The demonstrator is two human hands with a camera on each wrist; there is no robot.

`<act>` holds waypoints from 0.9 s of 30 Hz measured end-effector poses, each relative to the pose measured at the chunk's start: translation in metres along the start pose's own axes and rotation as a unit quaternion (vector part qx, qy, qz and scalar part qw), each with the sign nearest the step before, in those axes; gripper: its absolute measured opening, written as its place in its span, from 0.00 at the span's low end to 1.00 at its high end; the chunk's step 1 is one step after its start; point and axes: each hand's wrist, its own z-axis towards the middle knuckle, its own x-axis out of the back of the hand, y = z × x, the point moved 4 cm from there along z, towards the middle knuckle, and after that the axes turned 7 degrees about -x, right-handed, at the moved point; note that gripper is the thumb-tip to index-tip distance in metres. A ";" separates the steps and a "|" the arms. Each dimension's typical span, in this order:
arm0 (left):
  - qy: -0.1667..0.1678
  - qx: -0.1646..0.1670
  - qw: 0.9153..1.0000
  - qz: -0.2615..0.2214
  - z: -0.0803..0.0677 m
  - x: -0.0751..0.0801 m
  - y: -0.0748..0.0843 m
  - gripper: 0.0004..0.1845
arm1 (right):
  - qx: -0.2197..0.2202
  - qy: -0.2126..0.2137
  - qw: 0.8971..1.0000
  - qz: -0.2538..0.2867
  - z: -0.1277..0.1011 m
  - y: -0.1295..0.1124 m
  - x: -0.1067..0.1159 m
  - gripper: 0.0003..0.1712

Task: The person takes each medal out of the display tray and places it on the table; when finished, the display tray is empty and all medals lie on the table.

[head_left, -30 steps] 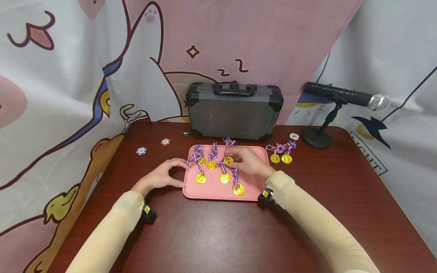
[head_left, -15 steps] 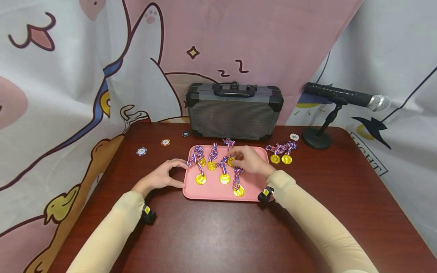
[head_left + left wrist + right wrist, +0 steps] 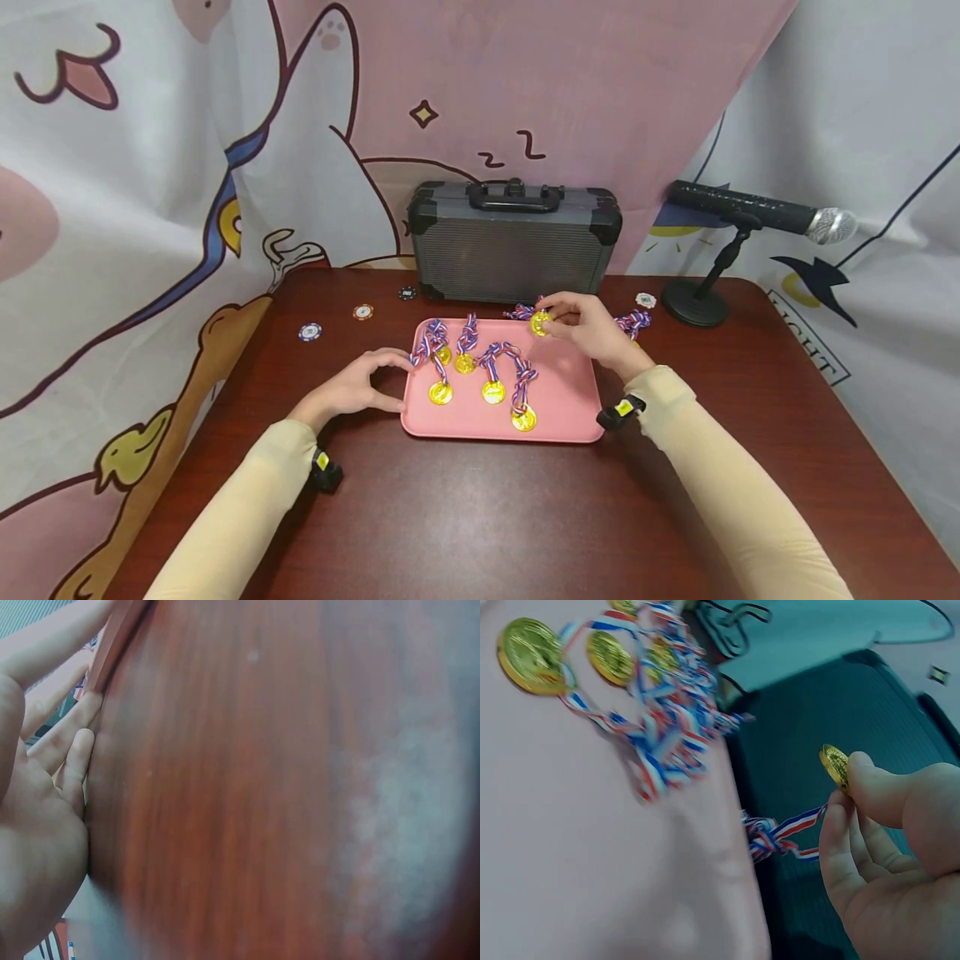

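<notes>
My right hand (image 3: 588,329) pinches a gold medal (image 3: 540,323) between thumb and fingers, over the far right part of a pink tray (image 3: 558,392). Its red, white and blue ribbon (image 3: 769,836) trails beyond the tray's edge, in front of the case. At the tray's left rim, my left hand (image 3: 352,383) has thumb and fingers spread, fingertips against the edge. Several more medals with knotted ribbons lie in the tray, among them one at the near side (image 3: 523,418) and one in the middle (image 3: 492,392). The left wrist view shows mostly blurred tabletop beside the left palm (image 3: 45,840).
Behind the tray stands a grey hard case (image 3: 513,254). More ribbons (image 3: 633,321) lie right of the tray, partly behind the right hand. A microphone (image 3: 757,208) on a stand is at the back right. Poker chips (image 3: 363,311) lie at the back left, another chip (image 3: 645,301) at right.
My right hand has moved right and back with the pinched medal, its ribbon drawn along from the tray's far edge. The left hand has stayed at the left rim.
</notes>
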 end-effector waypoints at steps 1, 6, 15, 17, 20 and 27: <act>0.000 0.001 1.000 0.001 0.000 0.000 0.000 0.31 | -0.007 0.008 1.000 0.002 -0.002 0.001 0.007 0.21; 0.000 0.005 1.000 0.002 -0.001 -0.001 -0.002 0.30 | -0.043 0.052 0.998 -0.007 -0.015 0.008 0.049 0.23; 0.003 0.010 1.000 -0.002 -0.003 -0.001 -0.003 0.30 | -0.060 0.146 0.987 -0.007 -0.039 0.023 0.125 0.24; 0.003 0.011 1.000 -0.004 -0.003 -0.002 -0.003 0.30 | -0.061 0.167 0.984 -0.006 -0.044 0.027 0.138 0.23; 0.007 0.010 1.000 -0.005 -0.003 -0.002 -0.003 0.31 | -0.067 0.191 0.979 -0.003 -0.049 0.036 0.152 0.22; 0.014 0.005 1.000 -0.006 -0.001 -0.002 -0.001 0.32 | -0.100 0.178 0.979 -0.027 -0.060 0.075 0.158 0.25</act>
